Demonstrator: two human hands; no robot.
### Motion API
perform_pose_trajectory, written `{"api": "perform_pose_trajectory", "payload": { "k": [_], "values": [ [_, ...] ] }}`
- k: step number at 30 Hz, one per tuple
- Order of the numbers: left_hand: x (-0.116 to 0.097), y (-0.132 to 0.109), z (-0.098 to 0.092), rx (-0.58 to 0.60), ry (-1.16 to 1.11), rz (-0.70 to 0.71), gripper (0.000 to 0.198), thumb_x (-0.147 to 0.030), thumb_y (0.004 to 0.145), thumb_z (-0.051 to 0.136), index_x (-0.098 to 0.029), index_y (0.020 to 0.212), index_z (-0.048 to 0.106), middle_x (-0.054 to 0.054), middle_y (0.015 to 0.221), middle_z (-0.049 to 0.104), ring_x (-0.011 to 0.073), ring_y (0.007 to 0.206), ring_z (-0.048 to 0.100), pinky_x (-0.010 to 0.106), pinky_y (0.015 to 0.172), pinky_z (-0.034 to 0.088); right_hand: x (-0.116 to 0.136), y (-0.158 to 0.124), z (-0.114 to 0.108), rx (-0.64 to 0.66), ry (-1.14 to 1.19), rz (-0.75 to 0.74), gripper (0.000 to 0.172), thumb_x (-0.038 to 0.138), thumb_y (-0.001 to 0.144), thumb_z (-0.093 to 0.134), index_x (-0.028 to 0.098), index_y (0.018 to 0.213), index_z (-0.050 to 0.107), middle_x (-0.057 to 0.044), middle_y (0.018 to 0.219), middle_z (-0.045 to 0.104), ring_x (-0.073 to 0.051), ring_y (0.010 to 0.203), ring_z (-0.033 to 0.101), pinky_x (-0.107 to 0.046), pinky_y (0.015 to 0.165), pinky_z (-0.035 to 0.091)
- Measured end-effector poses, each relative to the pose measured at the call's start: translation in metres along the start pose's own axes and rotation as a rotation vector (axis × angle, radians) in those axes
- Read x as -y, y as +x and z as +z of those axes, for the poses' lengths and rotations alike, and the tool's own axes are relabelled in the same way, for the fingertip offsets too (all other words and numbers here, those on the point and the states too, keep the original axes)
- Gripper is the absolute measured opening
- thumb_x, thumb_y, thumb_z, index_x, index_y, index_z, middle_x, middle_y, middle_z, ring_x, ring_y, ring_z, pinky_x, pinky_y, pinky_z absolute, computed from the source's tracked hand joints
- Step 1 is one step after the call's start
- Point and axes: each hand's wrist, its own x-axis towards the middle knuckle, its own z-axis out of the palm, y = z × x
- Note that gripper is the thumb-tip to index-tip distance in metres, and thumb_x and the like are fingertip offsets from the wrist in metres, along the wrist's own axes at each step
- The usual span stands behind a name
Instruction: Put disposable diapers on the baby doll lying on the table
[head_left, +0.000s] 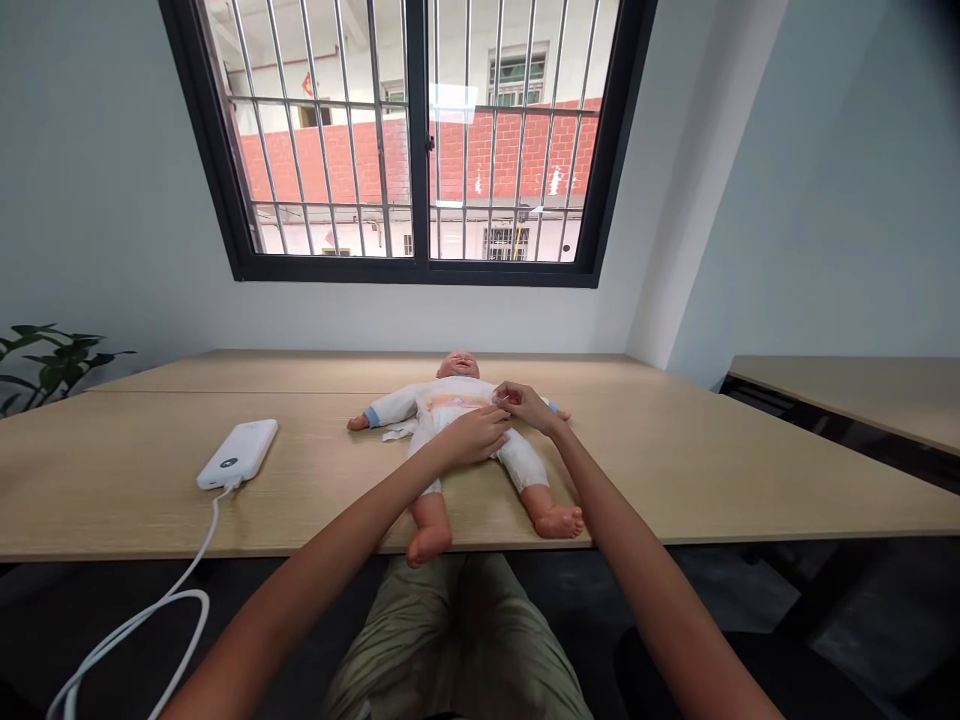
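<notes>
A baby doll (457,430) lies on its back on a light wooden table (660,470), its head toward the window and its feet toward me. It wears a white suit (450,402) with blue cuffs and a pastel print on the chest. My left hand (472,437) lies across the doll's middle, its fingers on the suit. My right hand (523,406) sits just above it, fingertips pinched on the suit's front. A crumpled white cloth or paper piece (399,433) lies beside the doll's arm.
A white power bank (237,455) lies on the table at the left, its white cable (150,610) hanging over the front edge. A potted plant's leaves (52,365) show at far left. Another table (840,400) stands at right. A barred window (412,130) is ahead.
</notes>
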Motion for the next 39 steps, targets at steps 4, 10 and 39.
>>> {"api": "perform_pose_trajectory", "payload": {
  "k": [4,10,39],
  "values": [
    [-0.008,-0.010,-0.005,-0.096,0.029,-0.110,0.037,-0.031,0.096,0.043,-0.015,0.123,0.062,0.017,0.125,0.060,0.0338,0.120,0.051,0.047,0.107,0.037,0.004,-0.002,0.002,-0.023,0.010,0.003,0.032,0.046,0.068,0.070,0.018,0.080,0.058,0.000,0.079,0.059,-0.014,0.071,0.053,-0.026,0.065,0.042],
    [0.001,-0.025,0.006,-0.124,-0.066,-0.287,0.049,-0.042,0.093,0.049,-0.021,0.137,0.051,0.015,0.138,0.055,0.0352,0.128,0.046,0.053,0.112,0.030,0.006,-0.005,-0.002,-0.065,0.145,0.024,0.034,0.043,0.067,0.075,0.018,0.082,0.058,0.002,0.076,0.057,-0.011,0.068,0.051,-0.024,0.064,0.040],
    [-0.003,-0.027,0.001,-0.019,-0.028,-0.283,0.042,-0.037,0.096,0.043,-0.015,0.130,0.051,0.019,0.140,0.050,0.0343,0.134,0.042,0.056,0.113,0.027,-0.024,0.009,0.038,-0.411,0.011,0.106,0.050,0.051,0.050,0.079,0.018,0.082,0.058,-0.002,0.075,0.062,-0.018,0.072,0.057,-0.031,0.068,0.048]
  ]
}}
